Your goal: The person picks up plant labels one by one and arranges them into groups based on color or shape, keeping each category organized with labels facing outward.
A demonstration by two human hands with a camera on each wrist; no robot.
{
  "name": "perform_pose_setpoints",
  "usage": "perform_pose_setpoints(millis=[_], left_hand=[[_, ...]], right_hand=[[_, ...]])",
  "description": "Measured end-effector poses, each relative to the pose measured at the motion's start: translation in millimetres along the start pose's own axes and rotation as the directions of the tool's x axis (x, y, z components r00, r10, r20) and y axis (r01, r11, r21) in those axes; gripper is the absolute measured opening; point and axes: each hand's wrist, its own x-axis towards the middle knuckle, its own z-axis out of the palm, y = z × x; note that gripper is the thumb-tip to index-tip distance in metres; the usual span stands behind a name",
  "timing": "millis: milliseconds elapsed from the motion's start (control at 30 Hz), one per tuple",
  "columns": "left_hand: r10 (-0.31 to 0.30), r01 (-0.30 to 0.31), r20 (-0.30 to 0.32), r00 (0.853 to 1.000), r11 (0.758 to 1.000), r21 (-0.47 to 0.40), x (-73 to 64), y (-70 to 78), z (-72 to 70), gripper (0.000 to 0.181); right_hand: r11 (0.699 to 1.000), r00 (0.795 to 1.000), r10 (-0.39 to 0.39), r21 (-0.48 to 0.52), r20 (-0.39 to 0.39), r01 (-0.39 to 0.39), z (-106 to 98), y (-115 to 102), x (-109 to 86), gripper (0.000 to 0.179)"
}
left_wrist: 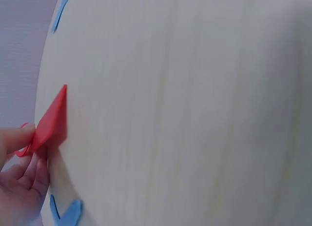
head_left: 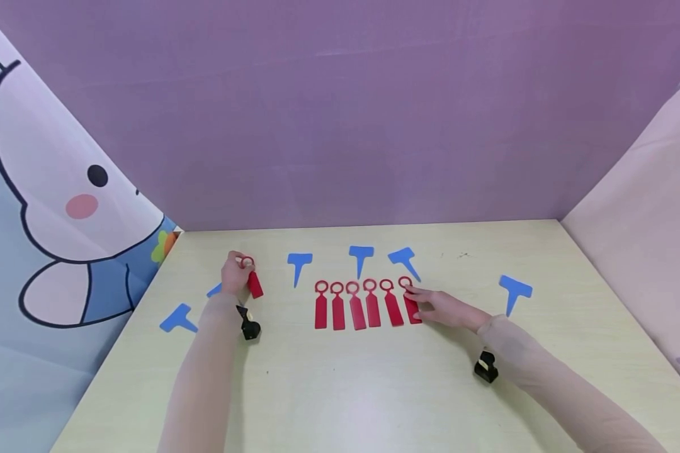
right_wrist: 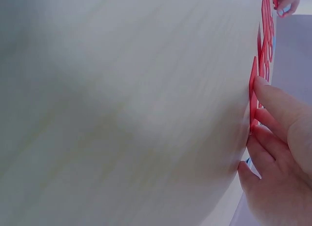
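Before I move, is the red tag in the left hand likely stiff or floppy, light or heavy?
The red tag is probably stiff: pinched at its ring end by the left hand, its body shows no droop. Being thin, it's likely light; flat-bodied, it would probably slide rather than roll.

Bright light puts soft glare on the table (head_left: 362, 409).

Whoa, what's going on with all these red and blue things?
Someone is handling flat red tags with ring-shaped tops. Their left hand pinches one red tag off to the left. Their right hand touches the rightmost tag in a row of six. Blue T-shaped pieces lie scattered around on the table.
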Motion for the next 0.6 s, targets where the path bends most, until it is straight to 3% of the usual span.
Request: perform_pose_setpoints(millis=[333,600], left_hand=[[-0.021,0.024,0.032,0.999,0.996,-0.085,-3.2,9.2,1.0,0.036],[-0.009,0.028,0.077,0.997,0.969,-0.244,-7.1,18.5,3.8,0.037]], right_hand=[[1.0,1.0,0.004,-0.004,0.001,-0.004,0.0,0.1,-0.4,0.054],[1.0,1.0,0.008,0.004,0.004,-0.008,-0.3,0.2,-0.3,0.054]])
